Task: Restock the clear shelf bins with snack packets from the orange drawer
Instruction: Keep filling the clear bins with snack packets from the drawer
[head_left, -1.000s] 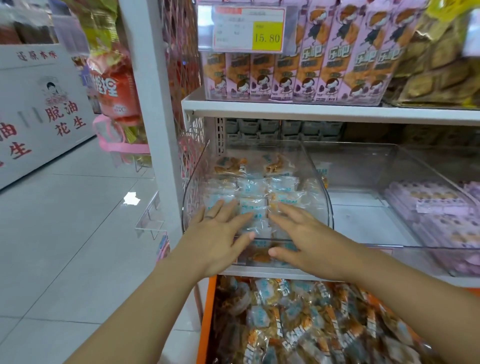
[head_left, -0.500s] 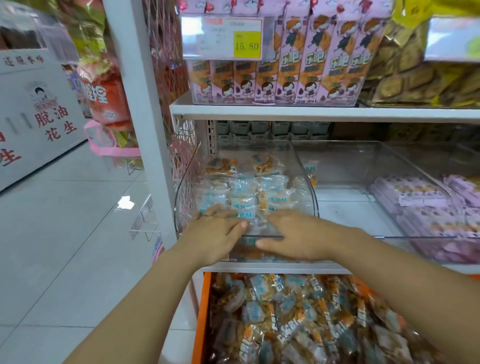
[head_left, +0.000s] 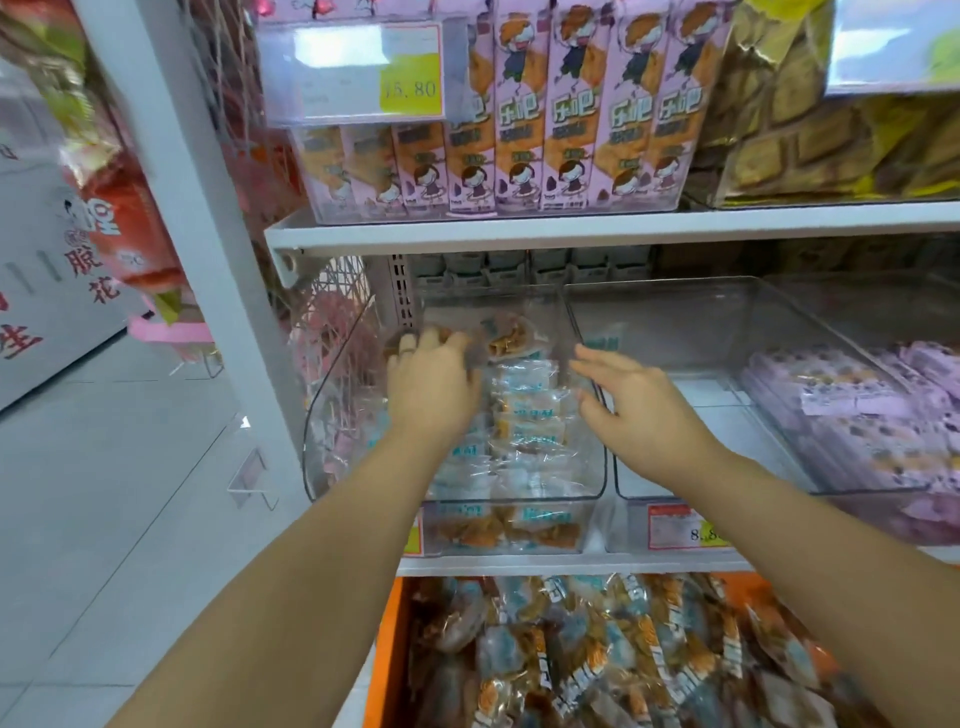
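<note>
- Snack packets (head_left: 524, 405) with pale blue labels lie piled in the left clear bin (head_left: 322, 415), which sits on the middle shelf (head_left: 519, 564) and is filled from its front lip towards its back wall.
- Left hand (head_left: 431, 384) reaches deep into that bin, with its fingertips on the packets at the rear. Motion blur hides whether the fingers pinch one or only press on it.
- Right hand (head_left: 634, 405) hovers over the bin's right wall, fingers spread and slightly bent, holding nothing.
- Orange drawer (head_left: 384, 649) stands pulled out beneath the shelf, heaped with loose packets (head_left: 597, 660) of a similar sort.
- Second clear bin (head_left: 727, 332) sits just beside the first, on its right, with purple packets (head_left: 857, 410) lying at its right side.
- Pink boxes (head_left: 519, 130) stand upright on the upper shelf (head_left: 571, 228), partly behind a price tag (head_left: 363, 73).
</note>
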